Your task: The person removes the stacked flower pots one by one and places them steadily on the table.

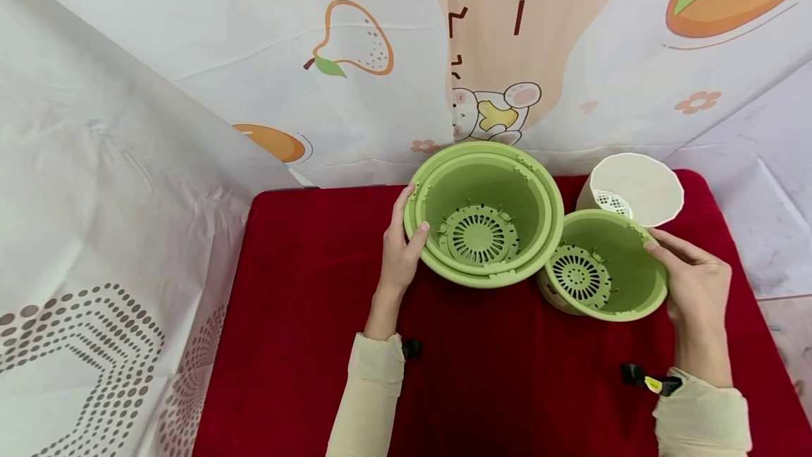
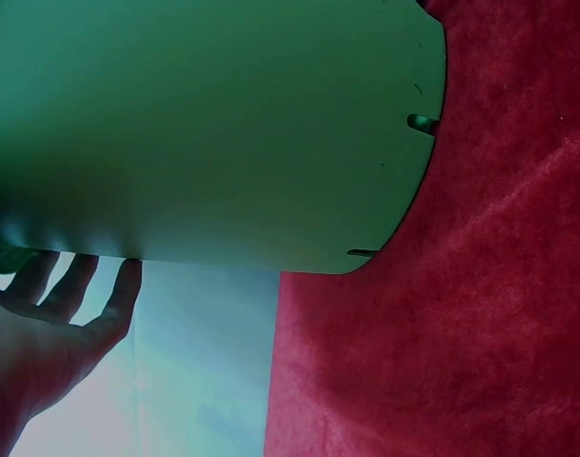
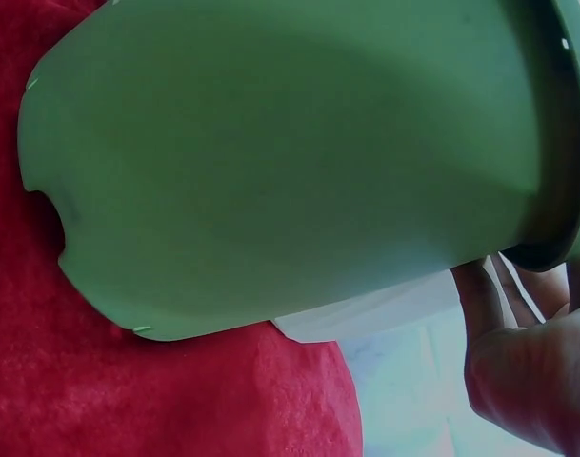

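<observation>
Two green plastic flower pots (image 1: pixel 482 154), one nested inside the other, stand in the middle of the head view with slotted bottoms showing. My left hand (image 1: pixel 402 245) grips their rims at the left, thumb over the edge and fingers along the outer wall. To the right, a smaller green pot (image 1: pixel 634 266) leans slightly, its rim close against the nested pair. My right hand (image 1: pixel 694 281) pinches that pot's right rim between thumb and fingers. In the right wrist view its smooth green wall (image 3: pixel 290 171) hides the inside.
A white pot (image 1: pixel 641 189) with a perforated bottom sits behind the smaller green pot at the back right. Red cloth (image 1: pixel 304 316) covers the table. A printed curtain (image 1: pixel 254 20) hangs along the back edge, and pale sheeting (image 1: pixel 95 196) hangs at the left.
</observation>
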A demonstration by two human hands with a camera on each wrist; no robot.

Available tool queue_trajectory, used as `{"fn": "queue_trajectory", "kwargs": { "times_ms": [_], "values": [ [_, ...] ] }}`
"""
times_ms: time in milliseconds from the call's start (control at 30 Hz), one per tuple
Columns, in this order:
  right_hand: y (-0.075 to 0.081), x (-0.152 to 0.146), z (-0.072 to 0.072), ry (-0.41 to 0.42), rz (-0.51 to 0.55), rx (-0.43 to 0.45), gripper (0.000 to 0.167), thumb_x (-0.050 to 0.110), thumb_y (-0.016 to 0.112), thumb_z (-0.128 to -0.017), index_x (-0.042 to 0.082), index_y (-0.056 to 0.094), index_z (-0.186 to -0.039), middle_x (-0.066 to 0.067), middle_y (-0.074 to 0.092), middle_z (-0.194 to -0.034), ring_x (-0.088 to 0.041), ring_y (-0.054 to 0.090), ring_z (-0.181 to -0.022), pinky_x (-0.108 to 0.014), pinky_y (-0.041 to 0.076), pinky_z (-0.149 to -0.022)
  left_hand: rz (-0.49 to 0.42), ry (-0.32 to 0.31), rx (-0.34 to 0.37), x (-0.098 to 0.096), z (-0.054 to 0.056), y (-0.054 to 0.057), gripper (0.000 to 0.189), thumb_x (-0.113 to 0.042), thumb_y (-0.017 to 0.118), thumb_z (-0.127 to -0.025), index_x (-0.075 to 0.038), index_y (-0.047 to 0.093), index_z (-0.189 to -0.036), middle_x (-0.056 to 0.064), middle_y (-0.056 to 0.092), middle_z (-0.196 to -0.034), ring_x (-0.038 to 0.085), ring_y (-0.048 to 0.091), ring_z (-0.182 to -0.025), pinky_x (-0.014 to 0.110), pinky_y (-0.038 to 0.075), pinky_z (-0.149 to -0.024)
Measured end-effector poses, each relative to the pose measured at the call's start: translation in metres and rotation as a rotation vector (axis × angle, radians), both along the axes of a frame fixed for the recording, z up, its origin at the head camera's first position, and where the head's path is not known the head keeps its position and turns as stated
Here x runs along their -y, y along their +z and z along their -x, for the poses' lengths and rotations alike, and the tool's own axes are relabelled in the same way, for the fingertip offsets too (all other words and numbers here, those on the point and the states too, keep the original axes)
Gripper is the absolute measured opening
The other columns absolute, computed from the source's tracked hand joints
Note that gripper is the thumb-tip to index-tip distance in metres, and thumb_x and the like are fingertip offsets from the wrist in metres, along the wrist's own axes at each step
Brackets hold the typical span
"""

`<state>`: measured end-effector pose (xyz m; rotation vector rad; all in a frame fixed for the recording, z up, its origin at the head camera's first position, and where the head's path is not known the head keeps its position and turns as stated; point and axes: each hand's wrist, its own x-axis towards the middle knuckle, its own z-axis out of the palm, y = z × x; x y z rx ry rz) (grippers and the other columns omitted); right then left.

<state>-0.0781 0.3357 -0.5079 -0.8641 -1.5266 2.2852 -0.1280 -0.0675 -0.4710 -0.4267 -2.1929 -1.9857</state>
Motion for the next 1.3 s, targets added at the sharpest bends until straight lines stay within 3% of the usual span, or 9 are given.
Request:
{"fn": "queue_trajectory", "kwargs": {
  "times_ms": [267, 500, 700, 833, 1067, 1300],
  "values": [
    [-0.002, -0.001, -0.003, 0.026, -0.004, -0.029, 0.034, -0.013, 0.077, -0.077, -0.005, 0.074, -0.11, -0.006, 0.076, -0.084, -0.013, 0.071, -0.064, -0.025, 0.056, -0.051, 0.006, 0.008, -0.013, -0.001, 0.0, 0.0, 0.06, 0.004, 0.049, -0.094, 0.007, 0.031, -0.151, 0.022, 0.038, -0.153, 0.041, 0.052, -0.126, 0.034, 0.052, -0.095],
    [-0.002, 0.001, -0.003, 0.012, -0.037, -0.062, 0.032, -0.015, 0.075, -0.078, -0.007, 0.074, -0.109, -0.006, 0.077, -0.087, -0.012, 0.071, -0.07, -0.022, 0.056, -0.056, 0.011, 0.019, -0.031, 0.003, 0.01, -0.032, 0.063, 0.001, 0.05, -0.096, -0.011, 0.032, -0.155, 0.007, 0.039, -0.156, 0.03, 0.054, -0.128, 0.037, 0.052, -0.095],
    [-0.002, 0.002, -0.002, -0.025, -0.081, -0.03, 0.033, -0.013, 0.077, -0.077, -0.007, 0.074, -0.109, -0.004, 0.076, -0.085, -0.01, 0.07, -0.068, -0.019, 0.055, -0.056, 0.002, 0.014, -0.024, 0.004, 0.011, -0.038, 0.062, -0.012, 0.051, -0.097, -0.02, 0.033, -0.155, -0.001, 0.04, -0.155, 0.028, 0.055, -0.126, 0.037, 0.054, -0.092],
    [-0.004, 0.003, -0.002, -0.056, -0.119, -0.033, 0.033, -0.01, 0.079, -0.076, -0.009, 0.073, -0.108, -0.005, 0.076, -0.085, -0.012, 0.069, -0.072, -0.017, 0.054, -0.059, 0.0, 0.012, -0.019, 0.003, 0.011, -0.036, 0.061, -0.012, 0.05, -0.097, -0.018, 0.032, -0.155, 0.001, 0.039, -0.155, 0.028, 0.055, -0.126, 0.036, 0.054, -0.093],
    [-0.007, 0.008, -0.002, -0.111, -0.157, -0.163, 0.03, -0.007, 0.079, -0.079, -0.016, 0.07, -0.106, -0.01, 0.076, -0.089, -0.016, 0.072, -0.08, -0.018, 0.053, -0.066, -0.012, -0.007, -0.01, -0.001, 0.0, -0.002, 0.06, 0.005, 0.048, -0.095, 0.005, 0.03, -0.152, 0.021, 0.037, -0.154, 0.044, 0.053, -0.125, 0.039, 0.053, -0.093],
    [-0.002, 0.011, -0.001, -0.127, -0.106, -0.34, 0.034, -0.009, 0.077, -0.079, -0.025, 0.063, -0.107, -0.022, 0.074, -0.091, -0.023, 0.074, -0.08, -0.023, 0.058, -0.071, -0.02, -0.013, -0.001, 0.0, -0.001, 0.0, 0.061, 0.006, 0.048, -0.094, 0.006, 0.029, -0.152, 0.022, 0.036, -0.155, 0.046, 0.053, -0.124, 0.053, 0.052, -0.091]
  ]
}}
